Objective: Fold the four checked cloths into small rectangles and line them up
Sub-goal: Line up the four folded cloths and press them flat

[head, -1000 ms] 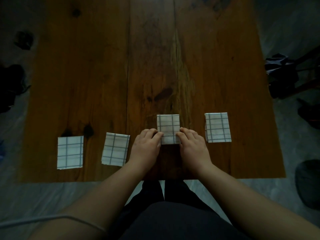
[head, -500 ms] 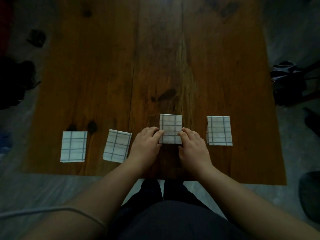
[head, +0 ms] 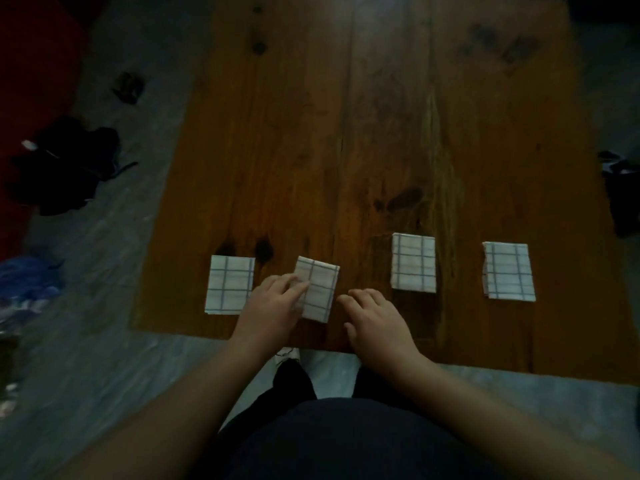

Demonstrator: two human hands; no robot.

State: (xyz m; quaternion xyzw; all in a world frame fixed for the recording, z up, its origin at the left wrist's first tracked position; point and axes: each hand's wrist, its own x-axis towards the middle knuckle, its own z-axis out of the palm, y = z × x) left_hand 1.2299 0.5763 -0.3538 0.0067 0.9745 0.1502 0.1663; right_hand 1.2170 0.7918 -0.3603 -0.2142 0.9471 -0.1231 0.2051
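Note:
Four folded white cloths with blue checks lie in a row near the front edge of the wooden table point(head: 381, 116). The leftmost cloth point(head: 229, 289) lies flat. The second cloth point(head: 320, 292) is slightly tilted, and my left hand point(head: 273, 306) rests its fingers on that cloth's left edge. My right hand point(head: 377, 320) hovers just right of it with fingers curled, touching no cloth. The third cloth point(head: 412, 263) and the fourth cloth point(head: 508, 271) lie flat further right, apart from both hands.
The table's front edge runs just under my wrists. On the grey floor to the left lie dark clothing point(head: 65, 164), a small dark object point(head: 128, 87) and a blue bundle point(head: 27, 282). Another dark object point(head: 623, 192) sits on the floor at the right.
Both hands have left the third cloth and shifted left. My left hand now touches the second cloth. The camera has also swung left.

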